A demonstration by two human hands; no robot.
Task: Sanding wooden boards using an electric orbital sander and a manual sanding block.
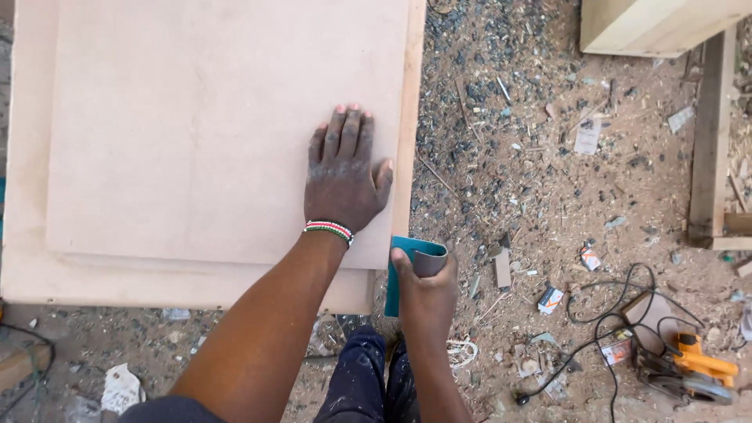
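Left hand point(342, 176) lies palm-down on the top fibreboard panel point(219, 125), near its right edge, fingers point(350, 129) straight and pressed together, thumb out to the side. Beaded bracelet point(329, 229) on that wrist. Hand dusted pale.

Right hand point(427, 294) is off the panel, just past its lower right corner, fingers curled around a folded sheet of sandpaper point(411, 258), teal backing outward, grey-brown grit side showing at the fold. Thumb pinches the sheet from the front. Sandpaper sits just beside the panel edge; can't tell if it touches.

Top panel rests on a second, larger panel point(27, 258) whose margin shows at left, bottom and right. Can't see a table under them.

Ground point(533, 157) is dirt littered with sawdust and wood scraps. Orange power saw point(689, 368) with black cord point(603, 313) lies lower right. Pale wooden frame point(709, 133) at right, pale box point(650, 23) top right. Dark paint-flecked trousers point(364, 376) visible below.
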